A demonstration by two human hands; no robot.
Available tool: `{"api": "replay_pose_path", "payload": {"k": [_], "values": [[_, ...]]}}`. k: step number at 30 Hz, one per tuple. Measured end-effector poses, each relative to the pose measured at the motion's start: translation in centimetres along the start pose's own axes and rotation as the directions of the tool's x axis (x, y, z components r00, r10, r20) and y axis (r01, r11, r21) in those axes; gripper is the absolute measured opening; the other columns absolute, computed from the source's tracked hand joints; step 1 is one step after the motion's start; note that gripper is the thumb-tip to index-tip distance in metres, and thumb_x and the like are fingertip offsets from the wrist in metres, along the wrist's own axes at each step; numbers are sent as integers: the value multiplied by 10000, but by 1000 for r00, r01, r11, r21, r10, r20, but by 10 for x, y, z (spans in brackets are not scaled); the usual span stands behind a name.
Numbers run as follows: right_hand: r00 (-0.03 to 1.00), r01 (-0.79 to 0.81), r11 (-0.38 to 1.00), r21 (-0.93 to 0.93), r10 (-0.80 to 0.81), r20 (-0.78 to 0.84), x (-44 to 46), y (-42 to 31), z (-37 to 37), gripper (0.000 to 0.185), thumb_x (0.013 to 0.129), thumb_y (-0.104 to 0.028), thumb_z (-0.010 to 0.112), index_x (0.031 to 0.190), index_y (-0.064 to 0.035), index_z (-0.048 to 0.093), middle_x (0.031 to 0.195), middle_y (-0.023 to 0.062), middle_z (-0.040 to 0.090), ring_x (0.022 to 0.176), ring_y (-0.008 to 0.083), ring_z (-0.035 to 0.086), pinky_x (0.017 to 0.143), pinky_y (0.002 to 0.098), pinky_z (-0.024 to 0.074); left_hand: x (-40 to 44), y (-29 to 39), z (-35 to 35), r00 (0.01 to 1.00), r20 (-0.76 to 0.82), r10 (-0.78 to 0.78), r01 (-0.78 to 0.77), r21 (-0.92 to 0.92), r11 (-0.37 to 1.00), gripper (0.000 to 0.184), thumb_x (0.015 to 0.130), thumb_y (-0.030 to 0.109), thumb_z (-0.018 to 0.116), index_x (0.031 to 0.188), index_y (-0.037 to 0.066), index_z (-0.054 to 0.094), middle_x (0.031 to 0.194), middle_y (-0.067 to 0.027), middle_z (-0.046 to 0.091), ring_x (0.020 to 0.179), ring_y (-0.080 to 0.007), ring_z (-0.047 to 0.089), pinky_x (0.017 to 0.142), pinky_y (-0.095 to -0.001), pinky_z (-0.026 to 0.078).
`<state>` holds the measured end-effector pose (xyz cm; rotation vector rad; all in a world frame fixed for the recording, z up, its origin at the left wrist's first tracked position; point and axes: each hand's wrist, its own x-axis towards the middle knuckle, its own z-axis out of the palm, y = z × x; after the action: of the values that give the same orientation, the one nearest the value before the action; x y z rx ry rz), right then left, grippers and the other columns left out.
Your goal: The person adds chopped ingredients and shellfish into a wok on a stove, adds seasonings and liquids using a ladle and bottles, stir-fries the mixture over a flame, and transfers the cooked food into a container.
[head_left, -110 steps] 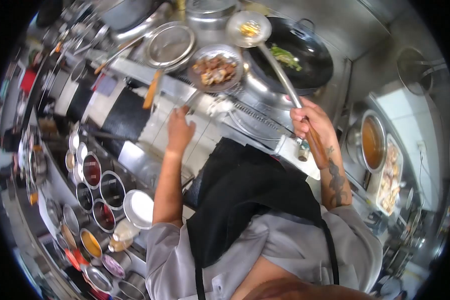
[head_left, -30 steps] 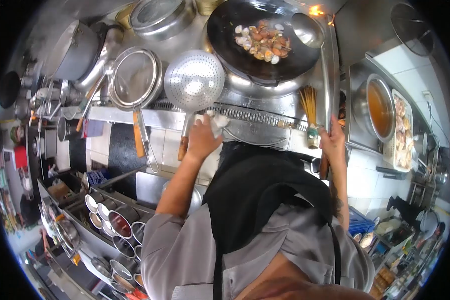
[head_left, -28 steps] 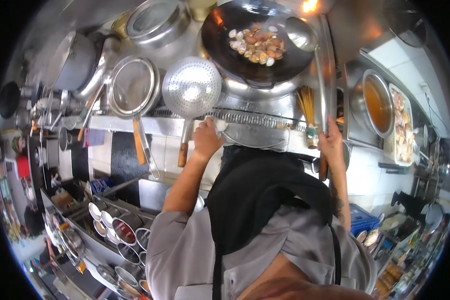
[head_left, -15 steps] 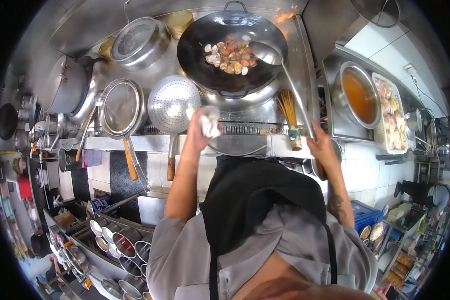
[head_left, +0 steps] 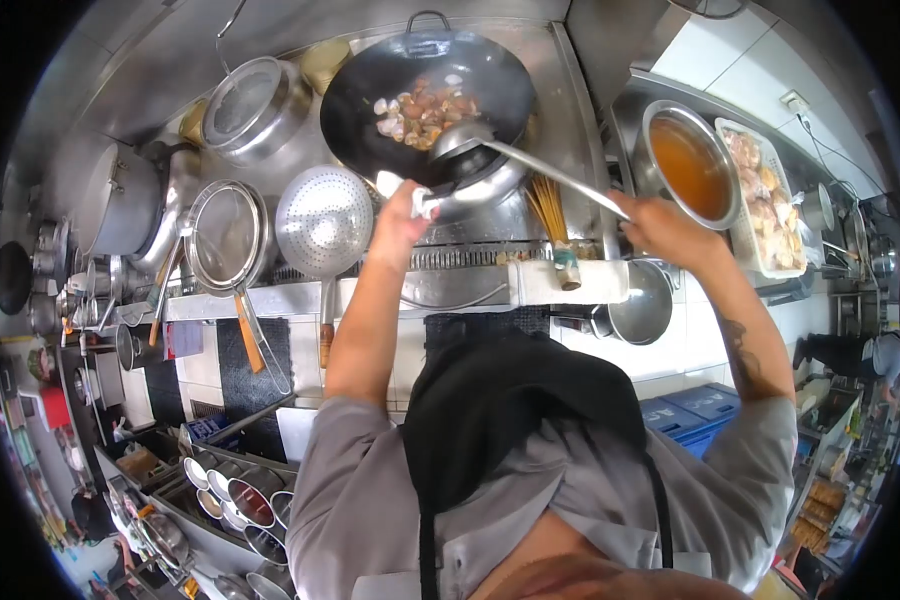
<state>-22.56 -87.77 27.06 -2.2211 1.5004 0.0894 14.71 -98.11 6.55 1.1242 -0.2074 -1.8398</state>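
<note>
A large black wok (head_left: 355, 110) sits over the burner, tipped slightly, with clams (head_left: 420, 112) piled in it. My left hand (head_left: 400, 222) is closed on a white cloth (head_left: 422, 204) at the wok's near edge. Whether the fingers also grip the wok's near handle is hidden. My right hand (head_left: 665, 230) wraps around the long handle of a metal ladle (head_left: 555, 175). The ladle's bowl rests in the near right part of the wok, close to the clams. Just left of my left hand lies a perforated skimmer (head_left: 324, 215).
A bamboo brush (head_left: 550, 215) stands between wok and counter edge. To the right are a pot of orange-brown liquid (head_left: 690, 165) and a white basket (head_left: 778, 262) of food pieces. Mesh strainers (head_left: 225, 235) and a lidded pot (head_left: 255, 105) sit left.
My left hand has brought the cloth up to the wok's near edge. My right hand has moved up and right, and the ladle's bowl has shifted toward the wok's near side.
</note>
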Motion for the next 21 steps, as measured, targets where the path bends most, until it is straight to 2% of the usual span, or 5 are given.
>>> {"api": "replay_pose_path", "payload": {"k": [5,10,13,14,21], "values": [[980,139,988,61,-146,132,-20,-28,-20,503,882,-73,558,1364,2,438,814,221,625,689,286,632,661,374,496,-120,-8,52,997,-58,-56,49,-111,993,85,919,163,502,887,87,523,798,-67,563,704,-196,564,557,-338,493],[993,22,992,125,-36,113,42,-32,11,423,881,-96,547,1284,18,493,829,230,625,721,328,633,679,408,501,-54,-12,11,999,54,-6,13,-134,991,90,886,133,548,957,78,553,835,-52,593,741,-184,580,583,-312,491],[972,70,987,-145,-100,-214,64,-24,57,295,883,-98,503,1146,28,549,819,238,621,738,371,632,667,452,499,-82,-92,-39,999,29,-34,36,-48,998,183,882,206,573,1053,140,571,834,-19,605,652,-166,583,531,-302,483],[956,64,998,-24,-68,-286,56,-34,53,226,878,-107,481,1039,24,570,792,252,613,742,399,625,657,487,491,-94,-112,-56,989,142,-27,42,-101,994,206,884,193,568,1089,173,567,836,-7,607,648,-157,582,512,-310,479],[998,60,996,69,-61,9,8,-61,17,438,888,-170,563,1304,-55,490,934,245,631,828,382,634,726,452,489,-83,-28,-14,987,161,-22,52,-187,981,68,934,161,500,891,111,518,757,-55,547,626,-197,548,531,-359,494]]}}
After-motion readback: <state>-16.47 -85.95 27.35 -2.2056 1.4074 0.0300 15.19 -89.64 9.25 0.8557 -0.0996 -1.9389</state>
